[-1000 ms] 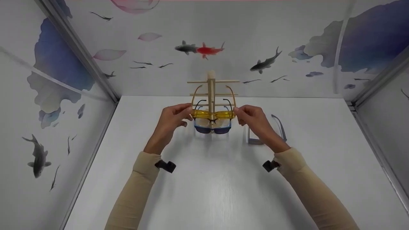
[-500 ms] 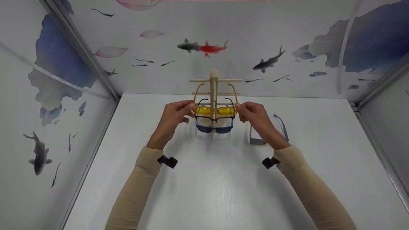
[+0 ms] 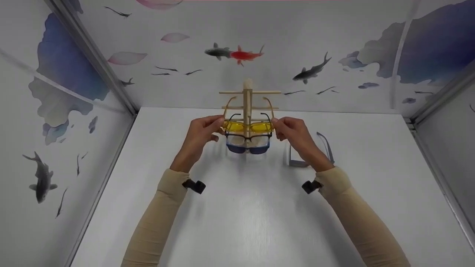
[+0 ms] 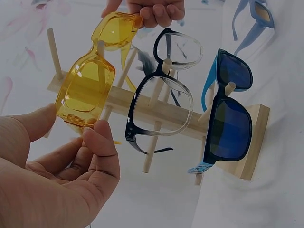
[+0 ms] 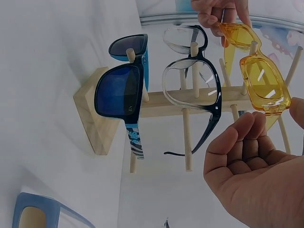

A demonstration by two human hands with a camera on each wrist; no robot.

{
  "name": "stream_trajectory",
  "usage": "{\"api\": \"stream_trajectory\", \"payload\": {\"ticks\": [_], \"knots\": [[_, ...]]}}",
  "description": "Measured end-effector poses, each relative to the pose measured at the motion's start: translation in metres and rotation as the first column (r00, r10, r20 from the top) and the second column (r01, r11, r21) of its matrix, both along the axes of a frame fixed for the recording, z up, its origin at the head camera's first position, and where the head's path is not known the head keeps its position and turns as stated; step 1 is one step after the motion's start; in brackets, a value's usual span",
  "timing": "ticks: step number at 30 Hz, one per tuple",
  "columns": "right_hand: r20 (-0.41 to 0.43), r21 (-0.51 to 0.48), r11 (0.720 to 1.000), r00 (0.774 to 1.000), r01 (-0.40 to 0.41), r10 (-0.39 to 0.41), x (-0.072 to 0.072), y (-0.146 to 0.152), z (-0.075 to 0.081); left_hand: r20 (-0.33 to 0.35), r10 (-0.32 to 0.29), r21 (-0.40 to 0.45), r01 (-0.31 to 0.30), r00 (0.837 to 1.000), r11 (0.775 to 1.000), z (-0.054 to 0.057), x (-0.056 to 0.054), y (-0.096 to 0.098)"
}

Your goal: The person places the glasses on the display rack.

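Observation:
A pair of yellow glasses (image 3: 234,127) sits across the wooden display stand (image 3: 247,98), above the other pairs. My left hand (image 3: 200,135) pinches its left corner between thumb and fingers; at the opposite corner my right hand (image 3: 293,133) pinches likewise. In the left wrist view a peg of the stand shows at the bridge of the yellow glasses (image 4: 90,85). Below hang black-framed clear glasses (image 4: 159,104), then dark-lensed sunglasses (image 4: 232,109) with blue temples, each resting on pegs. The stand's top pegs, higher up, bear no glasses.
Blue-grey glasses (image 3: 297,163) lie on the white table (image 3: 237,215) right of the stand, partly hidden by the right forearm. A wall printed with fish (image 3: 311,70) rises close behind the stand, and side walls flank the table.
Both hands keep their hold on the yellow glasses, which stay at nearly the same height on the stand, their lenses tilted slightly more toward the camera. The head view has shifted slightly.

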State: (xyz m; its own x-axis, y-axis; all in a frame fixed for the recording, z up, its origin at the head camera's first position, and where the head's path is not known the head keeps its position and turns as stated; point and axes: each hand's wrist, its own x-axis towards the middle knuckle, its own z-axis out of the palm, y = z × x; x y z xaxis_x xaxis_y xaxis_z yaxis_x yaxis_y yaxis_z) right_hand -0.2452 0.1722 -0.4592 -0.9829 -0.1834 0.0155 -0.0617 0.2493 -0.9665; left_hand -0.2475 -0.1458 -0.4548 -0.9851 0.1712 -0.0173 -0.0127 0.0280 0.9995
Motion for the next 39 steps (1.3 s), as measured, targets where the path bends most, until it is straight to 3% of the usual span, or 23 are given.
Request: {"api": "stream_trajectory", "payload": {"ticks": [16,26,39], "knots": [[-0.024,0.001,1.000,1.000,0.002,-0.002,-0.001,0.007,-0.005,0.000,0.047,0.001,-0.047,0.999,0.999,-0.003,0.006,0.003],[-0.046,-0.020,0.999,0.998,0.041,-0.042,0.009,0.034,-0.013,-0.019,0.082,-0.020,-0.083,0.996,0.996,-0.016,0.023,-0.012],[-0.037,0.018,0.998,0.997,0.061,-0.060,0.021,0.052,-0.028,-0.039,0.042,-0.037,-0.043,0.998,0.998,-0.030,0.041,-0.008]]}}
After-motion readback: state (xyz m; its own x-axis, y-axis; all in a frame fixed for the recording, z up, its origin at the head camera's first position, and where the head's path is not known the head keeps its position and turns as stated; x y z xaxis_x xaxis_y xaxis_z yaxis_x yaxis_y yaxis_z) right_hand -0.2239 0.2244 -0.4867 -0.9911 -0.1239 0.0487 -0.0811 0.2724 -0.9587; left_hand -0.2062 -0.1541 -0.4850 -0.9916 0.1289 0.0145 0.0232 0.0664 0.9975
